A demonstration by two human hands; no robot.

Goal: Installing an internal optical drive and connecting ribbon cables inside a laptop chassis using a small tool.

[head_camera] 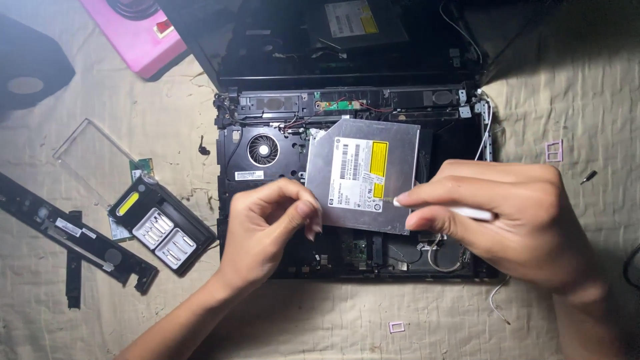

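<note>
An opened black laptop base [267, 173] lies in the middle with its fan [263, 150] and boards exposed. A silver optical drive [363, 175] with a white and yellow label rests on top of it. My left hand [270, 227] pinches the drive's lower left edge with thumb and fingers. My right hand [507, 220] holds a thin white tool [470, 213] and touches the drive's right edge with a fingertip.
A black bit case [162, 225] with its clear lid [93, 157] lies left of the laptop, beside a long black trim strip [73, 237]. A pink device [137, 33] sits at the top left. Small pink frames [553, 151] and a screw [589, 177] lie on the cloth.
</note>
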